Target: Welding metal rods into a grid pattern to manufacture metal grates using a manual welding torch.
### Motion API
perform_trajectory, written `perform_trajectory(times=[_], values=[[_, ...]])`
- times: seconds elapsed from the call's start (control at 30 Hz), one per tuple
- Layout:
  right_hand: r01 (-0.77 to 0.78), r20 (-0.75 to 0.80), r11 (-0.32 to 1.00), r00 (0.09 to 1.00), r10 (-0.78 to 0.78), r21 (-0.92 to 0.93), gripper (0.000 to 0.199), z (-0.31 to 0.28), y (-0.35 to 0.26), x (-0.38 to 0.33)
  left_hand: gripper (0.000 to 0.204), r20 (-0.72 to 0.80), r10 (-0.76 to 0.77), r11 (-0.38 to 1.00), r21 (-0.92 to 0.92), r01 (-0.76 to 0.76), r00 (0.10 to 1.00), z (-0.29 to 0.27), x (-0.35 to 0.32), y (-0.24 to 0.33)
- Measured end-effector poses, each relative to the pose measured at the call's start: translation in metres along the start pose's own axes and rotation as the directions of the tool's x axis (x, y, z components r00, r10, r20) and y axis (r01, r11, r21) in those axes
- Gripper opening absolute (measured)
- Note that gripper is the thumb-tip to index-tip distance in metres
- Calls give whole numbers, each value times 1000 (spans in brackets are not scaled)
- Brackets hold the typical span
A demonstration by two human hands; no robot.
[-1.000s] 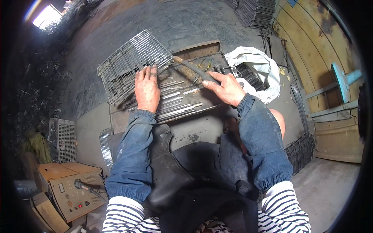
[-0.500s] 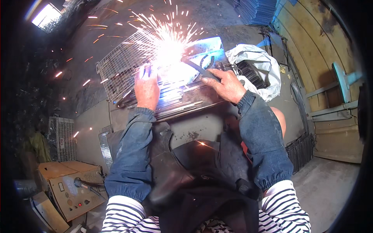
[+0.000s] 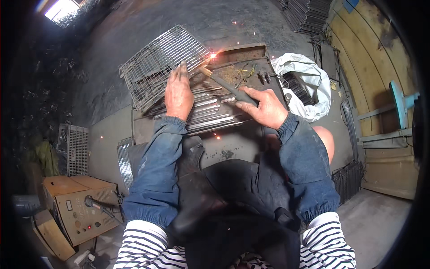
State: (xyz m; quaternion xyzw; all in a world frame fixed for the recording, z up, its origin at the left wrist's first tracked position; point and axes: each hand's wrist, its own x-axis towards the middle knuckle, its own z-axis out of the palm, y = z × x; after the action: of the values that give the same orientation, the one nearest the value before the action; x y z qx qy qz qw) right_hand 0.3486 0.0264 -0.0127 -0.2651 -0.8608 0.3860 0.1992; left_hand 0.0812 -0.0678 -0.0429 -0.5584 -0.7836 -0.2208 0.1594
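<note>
My right hand (image 3: pixel 264 106) is wrapped round the dark handle of a welding torch (image 3: pixel 226 85), whose tan tip points up and left. Just beyond that tip, a small orange spot glows at the corner of a wire mesh panel (image 3: pixel 150 67). My left hand (image 3: pixel 179 96) lies against the panel's near right side, fingers stretched out over the wires; its thumb is hidden. Below and between the hands, several thin metal rods (image 3: pixel 210 114) lie side by side on the work table (image 3: pixel 264 85).
A shallow metal channel (image 3: pixel 244 53) edges the table's far side. Right of it stands a white sack (image 3: pixel 320 89) with dark rods inside. A tan welding machine (image 3: pixel 87 210) sits at lower left, near upright mesh panels (image 3: pixel 76 150). Dark bundles (image 3: pixel 307 15) are stacked at far right.
The bright arc and big spray of sparks have died down to a glowing spot and a few sparks. The torch tip now shows, and both hands appear slightly further right and lower.
</note>
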Motion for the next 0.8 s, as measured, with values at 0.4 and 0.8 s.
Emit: perform_trajectory(times=[0.4, 0.8], values=[[83, -28, 997, 996, -83, -4, 45, 23, 8, 12, 65, 17, 29, 998, 61, -30, 999, 4, -3, -5], [124, -17, 990, 992, -124, 68, 41, 19, 0, 13, 74, 27, 45, 997, 58, -46, 999, 0, -2, -5]])
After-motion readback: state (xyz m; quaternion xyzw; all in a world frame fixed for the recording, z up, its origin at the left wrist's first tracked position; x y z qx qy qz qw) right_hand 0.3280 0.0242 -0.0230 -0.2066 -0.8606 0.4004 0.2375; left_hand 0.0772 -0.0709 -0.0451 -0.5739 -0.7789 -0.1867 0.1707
